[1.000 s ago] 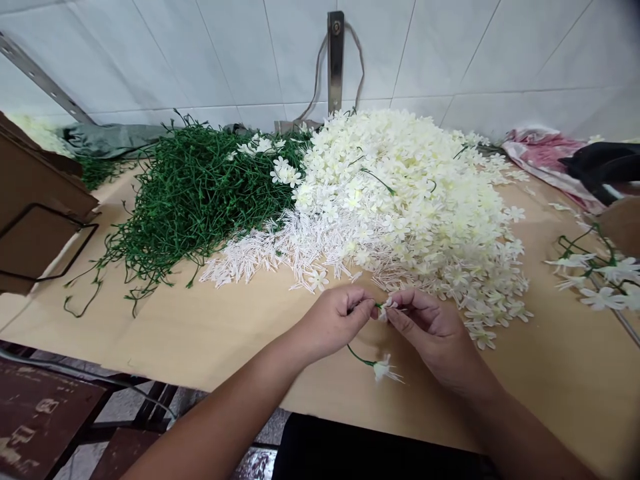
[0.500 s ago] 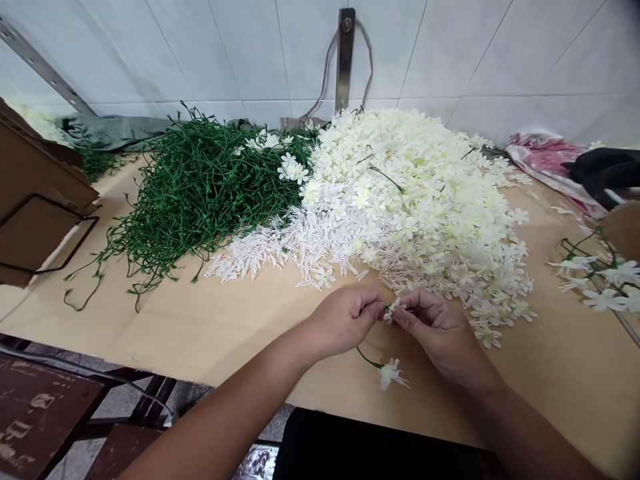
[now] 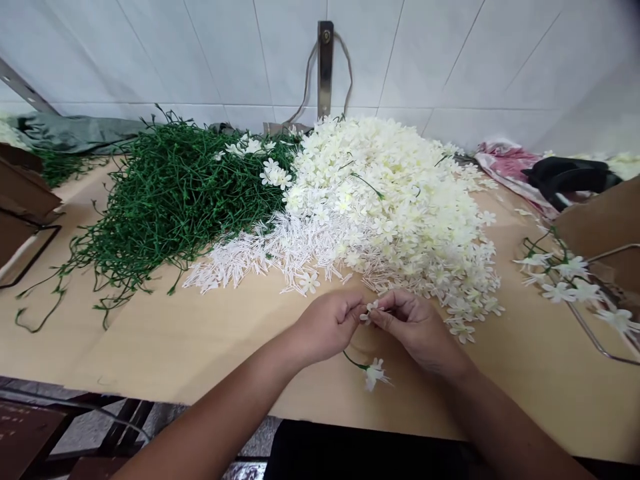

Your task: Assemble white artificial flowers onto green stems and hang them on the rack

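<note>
My left hand (image 3: 334, 325) is closed on a green artificial flower stem (image 3: 354, 362), mostly hidden in the fingers. From beneath that hand a branch of it sticks out, ending in a white flower (image 3: 374, 375). Thumb and fingers of my right hand (image 3: 413, 327) pinch a small white artificial flower (image 3: 369, 312) right at the left fingertips. Whether the flower sits on the stem tip, I cannot tell. Beyond my hands lie a heap of white flowers (image 3: 400, 193), a spread of thin white stamen pieces (image 3: 250, 257) and a tangle of green stems (image 3: 185, 193).
Finished-looking flower sprigs (image 3: 565, 273) lie at the right beside a brown cardboard box (image 3: 610, 227). Another box (image 3: 23, 193) stands at the left edge. A black object (image 3: 570, 177) rests on a red and white cloth (image 3: 510, 160) by the tiled wall.
The view has turned to the right, so everything sits further left. My hands stay together, still pinching the flower and stem; the white flower has shifted slightly at the fingertips.
</note>
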`<action>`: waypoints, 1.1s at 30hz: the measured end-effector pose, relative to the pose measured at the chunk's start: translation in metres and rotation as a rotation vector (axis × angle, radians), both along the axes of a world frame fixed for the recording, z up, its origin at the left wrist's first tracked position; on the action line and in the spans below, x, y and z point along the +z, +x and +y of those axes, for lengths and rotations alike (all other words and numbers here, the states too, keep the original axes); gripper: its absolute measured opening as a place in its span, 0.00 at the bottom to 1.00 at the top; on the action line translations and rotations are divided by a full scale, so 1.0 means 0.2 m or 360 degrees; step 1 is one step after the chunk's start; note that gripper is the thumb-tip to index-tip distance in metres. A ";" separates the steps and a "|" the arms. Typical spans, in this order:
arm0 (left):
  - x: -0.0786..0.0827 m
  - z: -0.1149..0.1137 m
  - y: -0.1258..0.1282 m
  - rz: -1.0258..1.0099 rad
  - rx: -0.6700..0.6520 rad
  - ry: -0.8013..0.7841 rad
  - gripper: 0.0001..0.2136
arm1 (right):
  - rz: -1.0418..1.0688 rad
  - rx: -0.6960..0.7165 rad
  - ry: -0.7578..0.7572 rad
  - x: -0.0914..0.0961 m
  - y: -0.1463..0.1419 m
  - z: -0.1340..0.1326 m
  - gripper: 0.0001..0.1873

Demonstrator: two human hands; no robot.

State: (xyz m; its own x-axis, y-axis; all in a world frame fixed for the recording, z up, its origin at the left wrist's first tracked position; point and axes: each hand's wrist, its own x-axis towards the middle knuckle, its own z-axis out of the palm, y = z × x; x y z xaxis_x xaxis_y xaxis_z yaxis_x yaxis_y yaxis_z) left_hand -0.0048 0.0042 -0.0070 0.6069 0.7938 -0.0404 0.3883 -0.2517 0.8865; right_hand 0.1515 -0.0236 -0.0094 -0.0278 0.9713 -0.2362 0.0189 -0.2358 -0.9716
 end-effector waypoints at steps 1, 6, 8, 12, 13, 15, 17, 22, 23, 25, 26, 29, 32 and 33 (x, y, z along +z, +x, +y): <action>0.01 0.00 0.00 -0.0041 -0.0003 -0.0040 0.11 | 0.0043 0.0008 -0.0006 0.00 0.00 0.00 0.13; 0.05 -0.01 0.00 -0.0119 -0.0020 -0.0193 0.10 | 0.0225 0.0164 0.0049 0.00 0.02 0.00 0.12; 0.06 -0.01 0.00 -0.0056 -0.0003 -0.0184 0.09 | 0.0265 0.0192 0.0049 0.02 0.03 0.00 0.11; 0.06 -0.01 0.00 0.0003 -0.0036 -0.0161 0.10 | 0.0349 0.0147 -0.0018 0.05 0.03 0.00 0.11; 0.06 -0.01 -0.01 0.0001 -0.0067 -0.0159 0.10 | 0.0367 0.0133 -0.0035 0.06 0.03 0.00 0.11; 0.06 -0.01 -0.01 -0.0009 -0.0117 -0.0149 0.11 | 0.0391 0.0130 -0.0065 0.06 0.03 0.00 0.12; 0.05 0.00 -0.02 0.0018 -0.0134 -0.0126 0.11 | 0.0393 0.0141 -0.0095 0.05 0.03 0.00 0.11; 0.05 0.00 -0.02 0.0106 -0.0135 -0.0093 0.14 | 0.0409 0.0129 -0.0185 0.03 0.04 0.00 0.09; 0.05 0.00 -0.02 0.0109 -0.0151 -0.0094 0.14 | 0.0414 0.0122 -0.0201 0.03 0.04 0.01 0.10; 0.06 0.00 -0.02 0.0109 -0.0200 -0.0096 0.14 | 0.0417 0.0118 -0.0211 0.03 0.04 0.01 0.11; 0.06 0.00 -0.02 0.0108 -0.0224 -0.0095 0.14 | 0.0420 0.0124 -0.0206 0.03 0.04 0.01 0.11; 0.06 0.01 -0.02 0.0120 -0.0257 -0.0078 0.14 | 0.0445 0.0150 -0.0185 0.03 0.04 0.02 0.11; 0.06 0.00 -0.02 0.0137 -0.0260 -0.0048 0.14 | 0.0456 0.0163 -0.0181 0.03 0.05 0.02 0.11; 0.06 0.00 -0.02 0.0139 -0.0260 -0.0034 0.14 | 0.0453 0.0164 -0.0183 0.03 0.05 0.02 0.11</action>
State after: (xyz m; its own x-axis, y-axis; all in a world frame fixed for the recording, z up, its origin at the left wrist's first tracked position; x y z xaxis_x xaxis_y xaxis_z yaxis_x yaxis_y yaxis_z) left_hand -0.0088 0.0046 0.0058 0.7210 0.6835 -0.1143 0.4196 -0.2993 0.8570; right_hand 0.1607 -0.0189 -0.0026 -0.2055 0.9273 -0.3129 -0.2203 -0.3554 -0.9084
